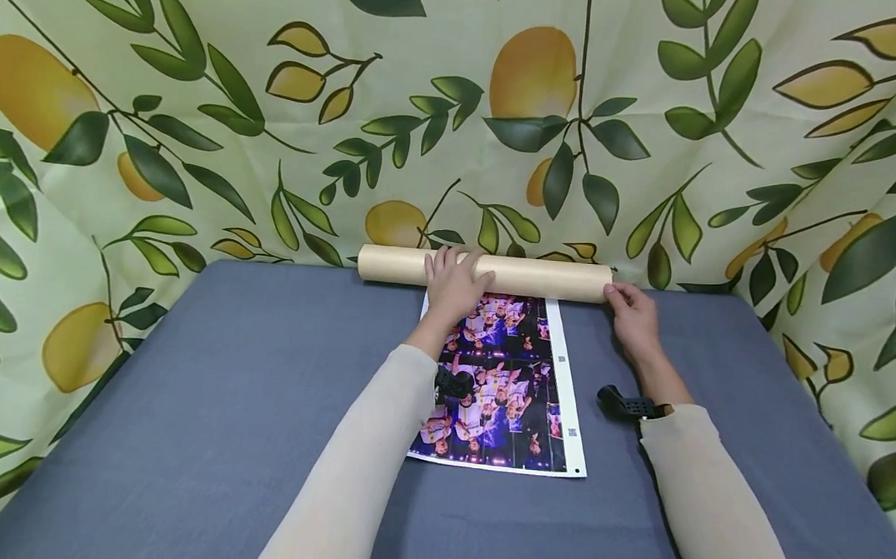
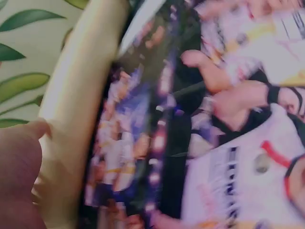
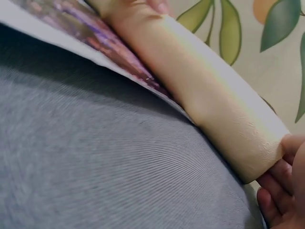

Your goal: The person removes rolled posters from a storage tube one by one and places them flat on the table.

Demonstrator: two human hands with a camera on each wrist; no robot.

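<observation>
A long cream-coloured roll lies across the far edge of the table; whether it is a cardboard tube or rolled paper I cannot tell. From under it a printed photo sheet with white margins extends toward me. My left hand rests on top of the roll, its fingers spread. At the roll's right end, my right hand pinches the rim between thumb and fingers. The right wrist view shows that hand at the end of the roll, with part of the sheet beyond.
A grey-blue cloth covers the table. Behind it hangs a curtain printed with leaves and yellow fruit, close to the roll. Black wrist cameras sit on both forearms.
</observation>
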